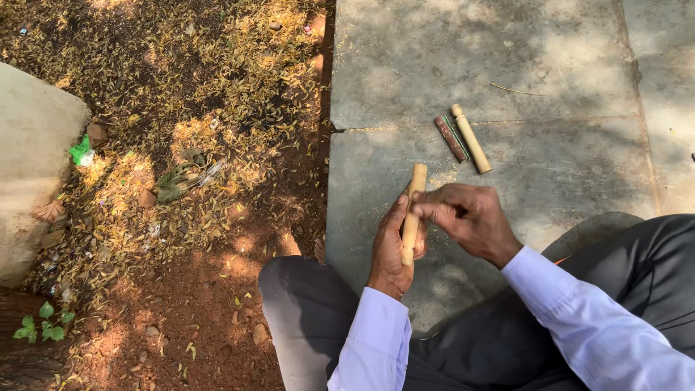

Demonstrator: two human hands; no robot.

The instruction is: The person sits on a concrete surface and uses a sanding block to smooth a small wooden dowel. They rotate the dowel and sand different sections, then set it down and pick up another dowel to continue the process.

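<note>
Fingers of the left hand clamp a wooden stick upright over the stone slab, right hand fingers curled together touching it, wooden peg lying well apart.

Pale smooth wooden stick, matching wooden peg, rough matt stone slab.

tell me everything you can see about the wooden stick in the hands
The wooden stick is a pale, smooth, round piece of light-coloured wood, roughly even in thickness. It stands nearly upright in the picture, its top tilted slightly right, above the grey stone slab. The left hand grips its lower half from behind; the right hand presses its fingers against the middle from the right. Its upper end shows bare; the lower end is hidden by the palm.
</note>
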